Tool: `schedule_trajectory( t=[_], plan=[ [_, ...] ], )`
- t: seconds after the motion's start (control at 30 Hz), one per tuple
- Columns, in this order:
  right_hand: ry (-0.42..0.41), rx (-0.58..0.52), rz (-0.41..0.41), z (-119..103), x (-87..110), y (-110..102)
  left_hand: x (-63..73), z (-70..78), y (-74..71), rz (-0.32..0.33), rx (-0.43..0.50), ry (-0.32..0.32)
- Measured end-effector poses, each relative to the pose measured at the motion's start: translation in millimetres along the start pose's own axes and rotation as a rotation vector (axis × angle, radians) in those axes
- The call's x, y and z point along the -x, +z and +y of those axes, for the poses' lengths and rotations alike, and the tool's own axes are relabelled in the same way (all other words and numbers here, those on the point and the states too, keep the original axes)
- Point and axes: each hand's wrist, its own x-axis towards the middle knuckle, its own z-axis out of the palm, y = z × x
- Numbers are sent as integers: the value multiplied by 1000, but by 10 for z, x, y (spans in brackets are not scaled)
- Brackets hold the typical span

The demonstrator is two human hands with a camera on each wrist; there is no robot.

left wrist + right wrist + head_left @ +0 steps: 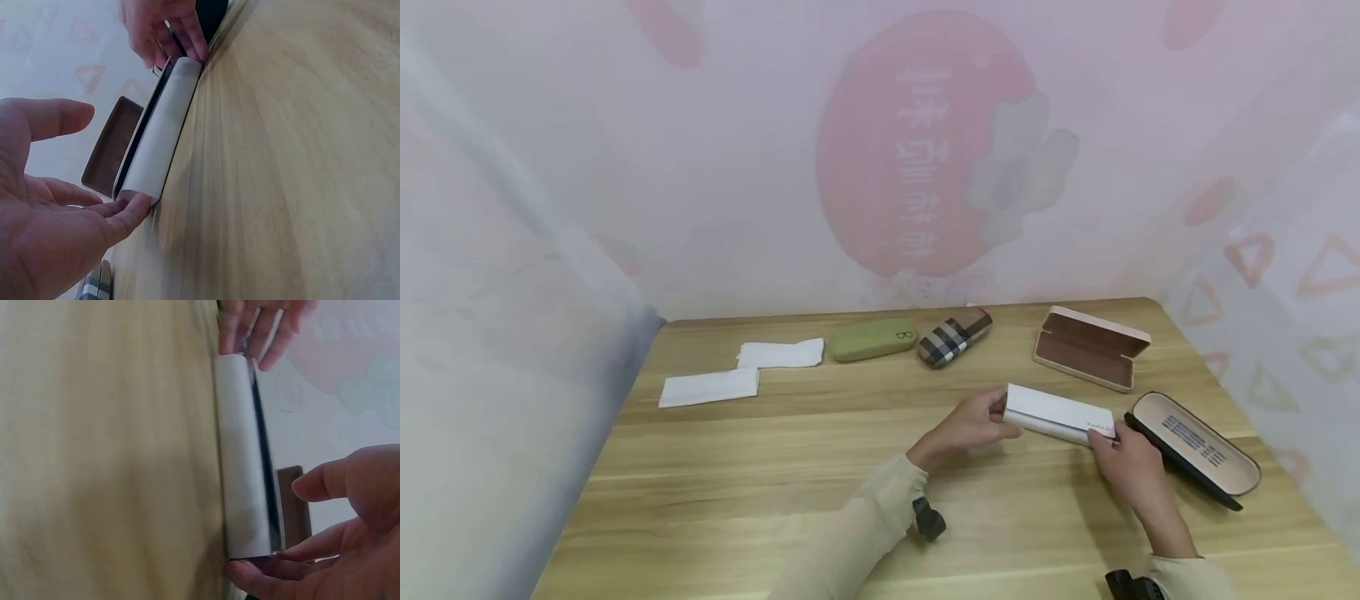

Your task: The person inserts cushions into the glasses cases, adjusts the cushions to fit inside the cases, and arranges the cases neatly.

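A long white glasses case (1051, 413) with small lettering lies between my two hands, its flap lifted slightly along one side. My left hand (968, 427) holds its left end by the fingertips; in the left wrist view the uppermost digit stands away from it. At the right end my right hand (1131, 468) grips the corner, with one digit over the front face. A dark slit shows between body and flap in the right wrist view, where fingertips (259, 578) are bent at the near end.
Beyond the right hand lies an open black glasses case (1198, 442) with a pale lining. Behind stand an open brown-lined case (1086, 348), a checked case (953, 337) and a green case (872, 340). Two folded white cloths (709, 388) lie at the left on the wooden table (715, 500).
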Motion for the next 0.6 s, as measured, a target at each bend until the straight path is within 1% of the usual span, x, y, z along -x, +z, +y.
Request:
schedule_trajectory(
  t=[0.13,0.27,0.43,0.6],
  plan=[
    [-42,18,52,53,11,47,-18,9,43,-7,4,0],
    [-48,27,73,80,7,72,-22,4,51,-13,-18,21],
    [-39,6,103,85,15,132,-34,-24,61,-11,-30,42],
    [-69,-5,142,53,-7,178,-25,-33,40,9,-24,34]
  ],
)
